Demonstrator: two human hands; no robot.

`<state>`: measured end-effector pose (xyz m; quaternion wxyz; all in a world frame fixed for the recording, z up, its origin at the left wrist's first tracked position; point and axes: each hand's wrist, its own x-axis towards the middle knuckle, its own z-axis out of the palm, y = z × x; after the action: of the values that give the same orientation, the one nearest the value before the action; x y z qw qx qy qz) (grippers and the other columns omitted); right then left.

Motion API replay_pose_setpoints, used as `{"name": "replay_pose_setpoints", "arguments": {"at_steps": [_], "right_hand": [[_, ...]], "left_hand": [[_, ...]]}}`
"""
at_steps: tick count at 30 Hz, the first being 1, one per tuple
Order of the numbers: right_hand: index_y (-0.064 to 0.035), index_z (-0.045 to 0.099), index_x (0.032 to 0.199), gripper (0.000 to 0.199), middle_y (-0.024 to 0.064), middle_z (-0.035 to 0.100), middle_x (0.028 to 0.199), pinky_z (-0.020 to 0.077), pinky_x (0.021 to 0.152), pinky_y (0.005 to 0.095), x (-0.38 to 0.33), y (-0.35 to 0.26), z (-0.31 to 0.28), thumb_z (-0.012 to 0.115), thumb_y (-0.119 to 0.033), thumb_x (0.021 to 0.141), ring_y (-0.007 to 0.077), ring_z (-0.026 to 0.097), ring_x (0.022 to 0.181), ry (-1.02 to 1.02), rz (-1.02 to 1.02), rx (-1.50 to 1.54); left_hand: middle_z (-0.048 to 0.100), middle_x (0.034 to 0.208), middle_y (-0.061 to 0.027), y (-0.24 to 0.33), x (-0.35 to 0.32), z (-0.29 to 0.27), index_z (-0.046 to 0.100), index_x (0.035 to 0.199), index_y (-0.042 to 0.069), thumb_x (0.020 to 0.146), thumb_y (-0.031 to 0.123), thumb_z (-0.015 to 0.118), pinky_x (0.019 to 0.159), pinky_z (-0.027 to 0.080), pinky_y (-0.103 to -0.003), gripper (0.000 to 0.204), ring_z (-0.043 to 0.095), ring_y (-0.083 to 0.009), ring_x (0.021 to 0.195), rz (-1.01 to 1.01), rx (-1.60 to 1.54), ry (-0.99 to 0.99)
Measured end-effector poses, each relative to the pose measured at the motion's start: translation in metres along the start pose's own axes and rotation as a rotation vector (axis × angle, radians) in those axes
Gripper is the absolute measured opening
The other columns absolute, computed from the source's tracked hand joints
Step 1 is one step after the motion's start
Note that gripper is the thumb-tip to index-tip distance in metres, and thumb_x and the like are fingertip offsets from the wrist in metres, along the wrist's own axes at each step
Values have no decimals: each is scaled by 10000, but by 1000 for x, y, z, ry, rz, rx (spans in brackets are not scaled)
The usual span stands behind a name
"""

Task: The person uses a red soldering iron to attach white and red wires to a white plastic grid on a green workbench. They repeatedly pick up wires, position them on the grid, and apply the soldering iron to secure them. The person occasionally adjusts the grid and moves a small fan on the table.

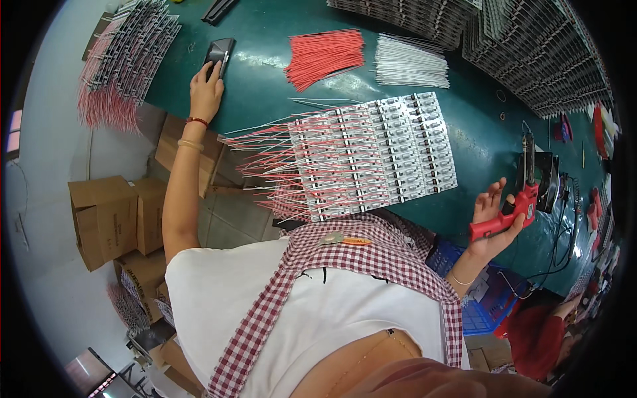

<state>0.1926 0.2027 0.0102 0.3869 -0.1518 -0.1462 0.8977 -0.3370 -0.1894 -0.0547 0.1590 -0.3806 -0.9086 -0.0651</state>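
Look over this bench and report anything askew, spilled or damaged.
The red and white wires on the circuit-board panel splay unevenly off its left side, some crossing, which looks untidy beside the neater white wire bundle. The red wire pile is slightly fanned. I see no spill or damage.

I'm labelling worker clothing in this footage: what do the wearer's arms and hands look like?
Both hands are gloveless. The left hand has a dark red bracelet at its wrist and a tan band below; a white sleeve covers the upper arm. The right hand has a thin pale bangle at its wrist.
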Motion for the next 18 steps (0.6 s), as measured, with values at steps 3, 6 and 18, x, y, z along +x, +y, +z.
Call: {"name": "replay_pose_setpoints", "arguments": {"at_steps": [3,6,18], "right_hand": [[-55,534,1061,340,185,424,1370,404,1010,450,-5,6,-6,636,-330,889,305,435,1259,19,21,10],[-58,536,1059,341,184,424,1372,405,1010,447,-6,13,-11,633,-338,891,301,430,1265,43,50,7],[-71,549,1052,344,172,438,1374,403,1009,429,-8,24,-17,622,-368,894,286,425,1271,90,82,-56]], "left_hand": [[487,1354,-138,30,5,-8,538,1339,163,883,166,548,1019,373,-457,456,474,-374,1164,48,-45,1],[499,1332,-125,63,11,-2,552,1312,164,861,164,577,988,403,-471,451,483,-373,1144,106,-69,53],[529,1291,-166,24,21,-11,463,1405,196,888,355,561,929,445,-486,550,526,-364,1127,-170,195,-176]]}}
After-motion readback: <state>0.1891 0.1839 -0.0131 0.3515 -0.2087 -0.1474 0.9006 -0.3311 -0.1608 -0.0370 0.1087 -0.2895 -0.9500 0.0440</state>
